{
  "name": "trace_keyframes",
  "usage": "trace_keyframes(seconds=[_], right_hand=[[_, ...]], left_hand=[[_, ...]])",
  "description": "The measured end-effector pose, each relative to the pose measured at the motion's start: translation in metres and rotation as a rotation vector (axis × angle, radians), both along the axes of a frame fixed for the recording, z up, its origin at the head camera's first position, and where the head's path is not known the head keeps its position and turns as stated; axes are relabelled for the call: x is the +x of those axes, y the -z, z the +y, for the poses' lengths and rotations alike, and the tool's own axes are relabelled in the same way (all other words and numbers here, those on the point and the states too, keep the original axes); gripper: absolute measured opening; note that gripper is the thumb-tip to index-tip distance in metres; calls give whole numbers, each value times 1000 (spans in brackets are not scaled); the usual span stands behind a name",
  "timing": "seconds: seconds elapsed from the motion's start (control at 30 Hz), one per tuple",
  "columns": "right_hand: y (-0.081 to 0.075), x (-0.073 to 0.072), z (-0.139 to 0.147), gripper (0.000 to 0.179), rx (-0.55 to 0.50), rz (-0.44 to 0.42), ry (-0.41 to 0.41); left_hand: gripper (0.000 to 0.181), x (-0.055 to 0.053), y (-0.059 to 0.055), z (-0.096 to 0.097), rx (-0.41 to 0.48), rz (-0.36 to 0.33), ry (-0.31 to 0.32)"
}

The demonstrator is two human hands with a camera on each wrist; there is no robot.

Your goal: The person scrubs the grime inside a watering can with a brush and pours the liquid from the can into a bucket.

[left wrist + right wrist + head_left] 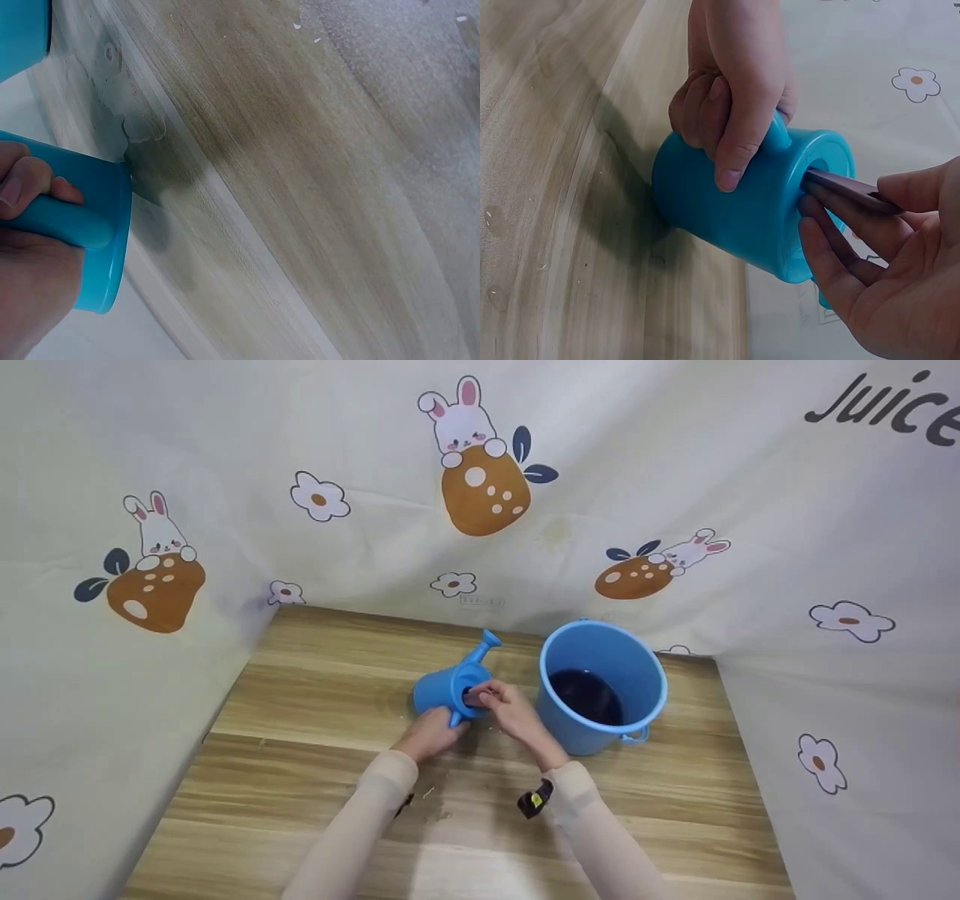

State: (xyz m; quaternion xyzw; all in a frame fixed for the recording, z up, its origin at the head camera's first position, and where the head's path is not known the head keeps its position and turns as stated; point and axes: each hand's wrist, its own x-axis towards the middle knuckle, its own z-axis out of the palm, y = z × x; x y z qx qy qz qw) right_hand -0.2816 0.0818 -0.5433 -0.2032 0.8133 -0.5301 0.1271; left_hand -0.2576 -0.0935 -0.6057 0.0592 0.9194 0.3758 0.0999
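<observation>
My left hand (431, 733) grips the handle of a small blue watering can (433, 690), fingers curled round it in the left wrist view. The can is tipped, with its spout and sprinkler head (490, 638) pointing to the back right. Between thumb and fingers, my right hand (517, 716) pinches a flat, dark brownish strip (847, 187) at the can's opening. One end of that strip is hidden inside the can; I cannot tell what it is. To the right stands a blue bucket (570, 735) with dark liquid (585, 695) in it.
Wet patches (142, 120) and small pale bits mark the wood-grain table (300, 780). Pale cloth (360, 562) printed with rabbits and flowers hangs along the back and both sides. The bucket's handle (636, 736) hangs at its front right.
</observation>
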Motion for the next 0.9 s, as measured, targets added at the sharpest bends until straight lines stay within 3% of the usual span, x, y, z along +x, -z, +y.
trace_keyframes(seconds=[0.23,0.57,0.9], right_hand=[[-5,2,6,23,-24,2,23],[-11,2,13,26,-57,-62,18],[-13,5,19,26,-65,-29,44]], left_hand=[[39,0,1,0,-2,29,7],[39,1,0,1,-5,12,-9],[37,1,1,-1,-8,29,1]])
